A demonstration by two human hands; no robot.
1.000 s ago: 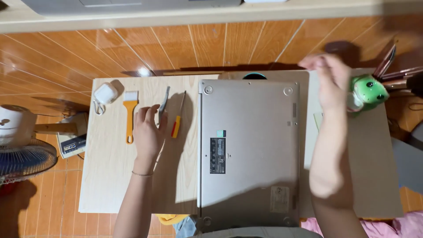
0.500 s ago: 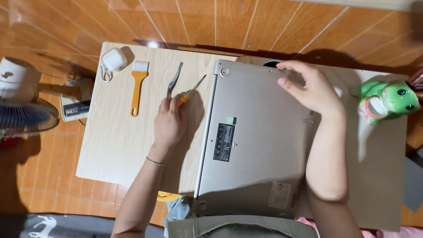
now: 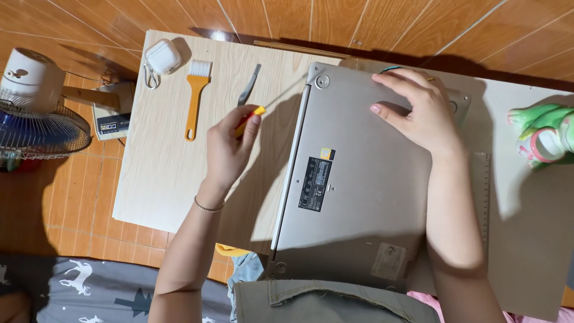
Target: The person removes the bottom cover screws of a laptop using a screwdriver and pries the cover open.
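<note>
Left hand (image 3: 230,146) grips screwdriver (image 3: 251,116); right hand (image 3: 418,110) flat, unclenched, on upturned laptop (image 3: 353,197); tip could slip, scratching casing, if pressed aslant

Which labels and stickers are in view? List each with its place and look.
Black label: rectangular, white print, middle of the upturned silver laptop.
Yellow sticker: small square, just above the black label.
Pale patch: squarish, near the laptop's lower edge.
Panel: dark strip on a grey box beside the table.
</note>
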